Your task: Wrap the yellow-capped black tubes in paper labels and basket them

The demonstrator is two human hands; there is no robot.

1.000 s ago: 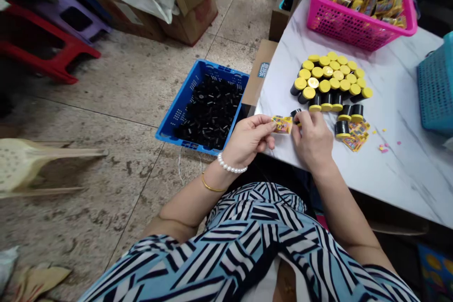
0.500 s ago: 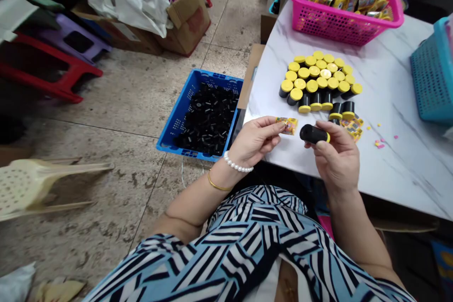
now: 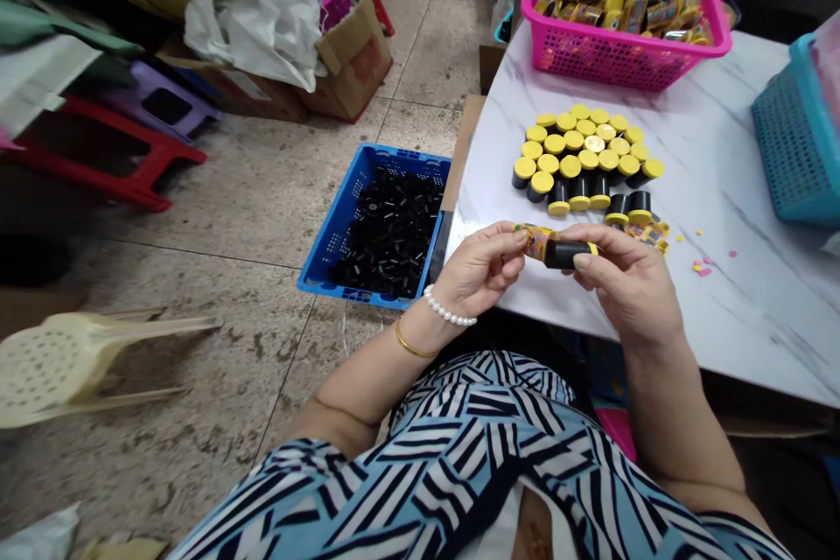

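My left hand (image 3: pixel 482 267) pinches a small printed yellow-orange wrapper (image 3: pixel 535 239) between thumb and fingers. Fingers of my right hand (image 3: pixel 630 280) are closed around a black canister (image 3: pixel 565 255) with a yellow lid, held on its side. The wrapper's right end meets the canister's left end; whether it goes inside I cannot tell. Just beyond my hands, several black canisters with yellow lids (image 3: pixel 588 159) stand in a close group, with a few upside down on their lids. A small pile of printed packets (image 3: pixel 648 236) lies behind my right hand.
Tiny pink and yellow pieces (image 3: pixel 702 266) are scattered on the marble-patterned table (image 3: pixel 741 315). A pink basket (image 3: pixel 623 66) of wrapped canisters stands at the back, a turquoise basket (image 3: pixel 797 140) at the right. On the floor, a blue crate (image 3: pixel 321 254) holds black parts. A cream stool (image 3: pixel 45 359) is at left.
My hands have come together: the wrapper, apart from the canister before, now meets its end. The canister has turned to lie level, and the view has shifted slightly.
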